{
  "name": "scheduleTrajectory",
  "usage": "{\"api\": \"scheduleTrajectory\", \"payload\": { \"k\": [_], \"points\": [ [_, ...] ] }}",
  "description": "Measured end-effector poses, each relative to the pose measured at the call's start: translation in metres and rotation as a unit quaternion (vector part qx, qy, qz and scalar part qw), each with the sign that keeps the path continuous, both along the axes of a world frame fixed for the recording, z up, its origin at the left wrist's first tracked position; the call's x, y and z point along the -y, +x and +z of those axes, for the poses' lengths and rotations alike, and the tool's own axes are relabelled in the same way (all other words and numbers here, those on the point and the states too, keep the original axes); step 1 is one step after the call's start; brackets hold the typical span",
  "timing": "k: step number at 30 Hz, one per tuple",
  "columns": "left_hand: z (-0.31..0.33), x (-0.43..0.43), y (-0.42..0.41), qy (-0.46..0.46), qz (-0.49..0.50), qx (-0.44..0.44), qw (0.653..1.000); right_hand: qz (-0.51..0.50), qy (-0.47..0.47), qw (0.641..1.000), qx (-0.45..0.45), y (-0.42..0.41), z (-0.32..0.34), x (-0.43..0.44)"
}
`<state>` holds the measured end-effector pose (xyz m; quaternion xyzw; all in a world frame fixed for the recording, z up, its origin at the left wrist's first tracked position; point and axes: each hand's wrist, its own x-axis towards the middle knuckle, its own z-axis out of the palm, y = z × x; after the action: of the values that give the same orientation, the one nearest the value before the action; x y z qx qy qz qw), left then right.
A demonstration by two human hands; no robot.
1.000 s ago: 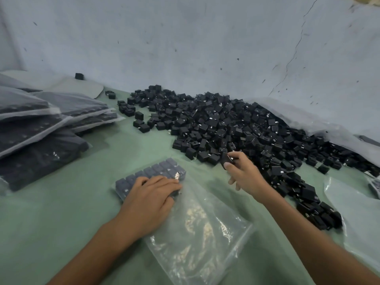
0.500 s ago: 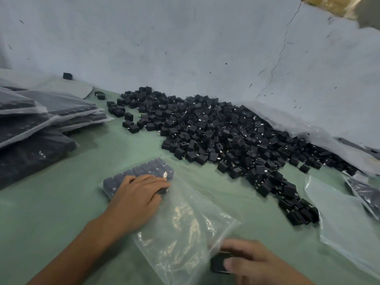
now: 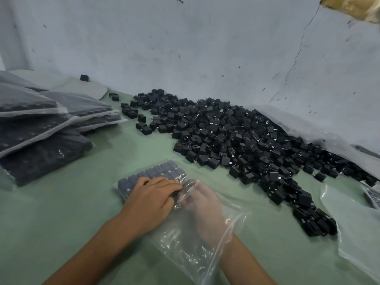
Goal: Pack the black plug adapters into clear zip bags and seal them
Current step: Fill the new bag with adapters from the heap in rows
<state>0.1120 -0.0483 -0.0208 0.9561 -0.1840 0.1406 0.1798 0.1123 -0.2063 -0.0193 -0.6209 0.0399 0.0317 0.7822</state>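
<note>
**Right hand inside the bag, adapter row just ahead of its fingertips**

Your right hand (image 3: 202,204) lies inside the clear zip bag (image 3: 197,239), seen only through the film. Its fingers point away from you toward the packed rows; a dark shape sits at the fingertips and is probably an adapter, but the blur and the plastic hide whether the fingers pinch it or merely push it, so the grip cannot be told.

Your left hand (image 3: 152,200) rests on top of the bag, palm down, fingers nearly straight and lying together, pressing the film onto the packed adapters (image 3: 156,174). Its fingertips come almost against those of the right hand, with the plastic between them.

The packed adapters form neat rows at the closed far end of the bag, their long axis running from near left to far right. They lie directly ahead and slightly left of the right hand, so the next placement is judged to go into the gap at the near edge of the rows, beneath or just beside the left fingertips. The right hand is the nearer one for that move; the left serves as a hold-down.

The bag mouth opens toward you, around the right forearm, and is not yet sealed.

Beyond, the loose pile of black plug adapters (image 3: 236,138) spreads across the green table (image 3: 61,212) to the right, and filled bags (image 3: 41,128) are stacked at far left.
</note>
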Motion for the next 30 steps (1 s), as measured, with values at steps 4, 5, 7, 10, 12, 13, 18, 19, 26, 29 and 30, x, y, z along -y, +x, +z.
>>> {"api": "scheduleTrajectory", "payload": {
  "k": [4, 5, 7, 10, 12, 13, 18, 19, 26, 29, 30],
  "points": [
    [0.0, 0.0, 0.0, 0.01, 0.002, -0.002, 1.0, -0.052, -0.297, 0.949, 0.095, -0.008, -0.012, -0.001],
    [0.0, 0.0, -0.001, 0.013, 0.003, 0.0, 1.0, -0.052, -0.339, 0.932, 0.118, -0.009, -0.011, -0.001],
    [0.002, 0.0, -0.002, 0.014, 0.003, 0.002, 1.0, -0.037, -0.371, 0.915, 0.151, -0.008, -0.011, 0.0],
    [0.002, 0.0, -0.003, 0.019, 0.003, -0.004, 1.0, -0.043, -0.395, 0.901, 0.173, -0.007, -0.011, -0.002],
    [0.002, 0.001, -0.003, 0.021, 0.0, -0.004, 1.0, -0.06, -0.398, 0.899, 0.169, -0.006, -0.012, -0.004],
    [0.003, 0.001, -0.003, 0.022, -0.001, -0.005, 1.0, -0.058, -0.412, 0.894, 0.166, -0.006, -0.013, -0.005],
    [0.006, -0.001, -0.003, 0.033, -0.003, -0.01, 0.999, 0.022, -0.452, 0.876, 0.165, -0.007, -0.004, -0.001],
    [0.006, -0.002, -0.003, 0.039, -0.006, -0.014, 0.999, 0.026, -0.445, 0.882, 0.156, -0.01, -0.001, -0.001],
    [0.009, 0.003, -0.001, 0.064, 0.002, -0.018, 0.998, 0.025, -0.424, 0.902, 0.084, -0.033, 0.006, -0.016],
    [0.004, 0.005, 0.001, 0.084, -0.015, -0.021, 0.996, 0.032, -0.428, 0.902, 0.054, -0.029, 0.009, -0.019],
    [0.004, 0.004, 0.001, 0.085, -0.016, -0.02, 0.996, 0.05, -0.434, 0.898, 0.058, -0.028, 0.01, -0.02]
  ]
}}
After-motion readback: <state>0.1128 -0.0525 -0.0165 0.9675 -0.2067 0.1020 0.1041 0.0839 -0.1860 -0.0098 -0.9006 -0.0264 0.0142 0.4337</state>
